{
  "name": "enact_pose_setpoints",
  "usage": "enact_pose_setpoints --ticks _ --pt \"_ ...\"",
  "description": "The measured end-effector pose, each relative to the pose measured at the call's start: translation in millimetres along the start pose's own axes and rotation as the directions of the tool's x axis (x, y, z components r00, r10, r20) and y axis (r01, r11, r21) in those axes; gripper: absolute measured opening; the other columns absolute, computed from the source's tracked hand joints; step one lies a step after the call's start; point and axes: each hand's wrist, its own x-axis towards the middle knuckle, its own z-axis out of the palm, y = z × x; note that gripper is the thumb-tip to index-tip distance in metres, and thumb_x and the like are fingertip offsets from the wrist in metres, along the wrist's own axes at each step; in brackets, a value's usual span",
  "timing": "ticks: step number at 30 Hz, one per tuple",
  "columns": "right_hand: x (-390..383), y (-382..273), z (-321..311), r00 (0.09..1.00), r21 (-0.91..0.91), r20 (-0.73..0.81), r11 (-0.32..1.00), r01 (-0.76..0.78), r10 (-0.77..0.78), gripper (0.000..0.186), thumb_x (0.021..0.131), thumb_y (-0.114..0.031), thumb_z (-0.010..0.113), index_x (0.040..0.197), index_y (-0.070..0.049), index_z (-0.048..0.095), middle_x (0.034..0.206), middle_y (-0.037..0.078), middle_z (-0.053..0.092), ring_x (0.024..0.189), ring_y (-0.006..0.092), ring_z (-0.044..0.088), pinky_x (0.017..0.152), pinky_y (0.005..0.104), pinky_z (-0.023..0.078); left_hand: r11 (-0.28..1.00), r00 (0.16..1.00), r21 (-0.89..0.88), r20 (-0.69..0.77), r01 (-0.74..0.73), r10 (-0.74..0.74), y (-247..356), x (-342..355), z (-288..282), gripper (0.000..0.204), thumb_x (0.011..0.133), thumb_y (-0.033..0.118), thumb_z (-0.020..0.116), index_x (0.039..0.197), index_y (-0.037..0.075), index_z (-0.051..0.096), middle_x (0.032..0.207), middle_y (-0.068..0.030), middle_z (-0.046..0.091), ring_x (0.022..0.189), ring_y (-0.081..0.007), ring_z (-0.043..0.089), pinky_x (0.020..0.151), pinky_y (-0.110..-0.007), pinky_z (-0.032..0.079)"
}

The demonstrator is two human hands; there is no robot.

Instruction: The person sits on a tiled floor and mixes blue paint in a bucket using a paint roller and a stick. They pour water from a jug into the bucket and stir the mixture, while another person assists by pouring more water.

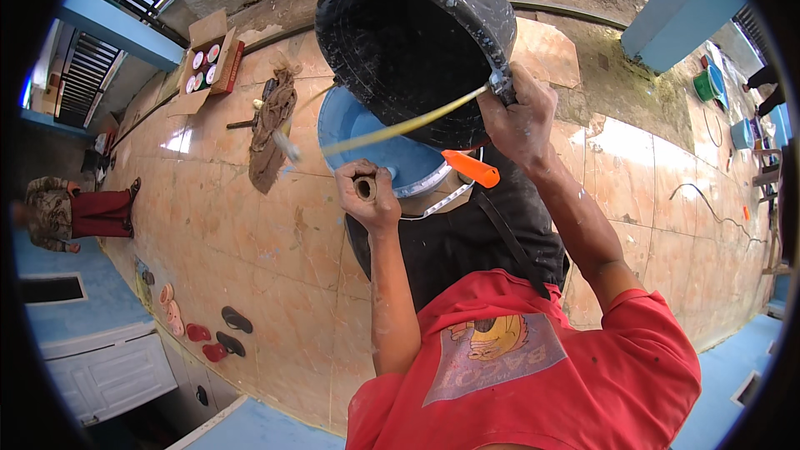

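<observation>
1. Hands come up from the lower edge, above a red shirt with a printed patch.
2. Left hand is closed in a fist around a brown wooden handle, whose round end shows between the curled fingers.
3. Right hand is clamped on the rim of a black bucket, just where its yellow bail joins the rim.
4. Bucket is tilted, its dark, spattered inside turned toward the camera, held above a blue tub that stands on the floor.
5. Bail runs slantwise from the right hand across the tub toward the left.
6. Orange handle lies just beside the right wrist, near the tub's edge; what it belongs to is hidden.
7. Brown rag lies on the tiled floor left of the tub.
8. Open cardboard box with round lids sits farther left.
9. Sandals lie in a loose row near the lower left.
10. Another person sits at the left edge, well apart.
</observation>
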Motion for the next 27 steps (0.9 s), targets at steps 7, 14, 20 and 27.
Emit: enact_pose_setpoints --ticks 7,14,20,27 --pt "-3 0 0 0.998 0.021 0.021 0.998 0.067 -0.067 0.021 0.073 0.002 0.072 0.075 -0.003 0.052 0.056 0.016 0.053 0.050 0.0352 0.061 0.049 0.0407 0.046 0.999 0.999 -0.043 0.025 -0.023 0.024 -12 -1 -4 0.019 0.083 0.000 0.067 0.096 0.002 0.052 0.092 -0.0099 0.056 0.085 -0.0193 0.055 0.080 -0.034 0.050" --pt "-7 0 -3 0.998 0.007 0.036 0.999 0.043 -0.043 0.015 0.068 0.001 0.076 0.075 -0.003 0.063 0.062 0.014 0.060 0.055 0.0338 0.064 0.053 0.0404 0.049 0.999 0.999 -0.037 0.020 0.027 -0.026 -11 -3 -4 0.021 0.084 0.002 0.068 0.097 0.001 0.052 0.093 -0.0101 0.056 0.086 -0.0194 0.054 0.083 -0.035 0.048" --pt "-7 -1 -3 0.998 -0.006 0.013 0.998 0.058 -0.058 0.016 0.068 0.002 0.076 0.077 -0.003 0.063 0.062 0.015 0.060 0.055 0.0344 0.064 0.053 0.0402 0.048 0.997 0.999 -0.069 0.026 0.042 -0.040 -8 -3 -3 0.022 0.085 0.003 0.069 0.099 0.001 0.053 0.093 -0.0101 0.057 0.087 -0.0190 0.054 0.084 -0.035 0.048" --pt "-8 2 -4 0.999 0.001 -0.048 1.000 -0.001 0.001 0.014 0.074 0.002 0.076 0.078 -0.001 0.063 0.061 0.013 0.056 0.052 0.0289 0.057 0.054 0.0377 0.046 1.000 1.000 -0.027 0.015 -0.015 0.016 -16 -2 -6 0.021 0.082 0.001 0.070 0.095 0.001 0.054 0.092 -0.0103 0.058 0.085 -0.0206 0.056 0.082 -0.036 0.049"
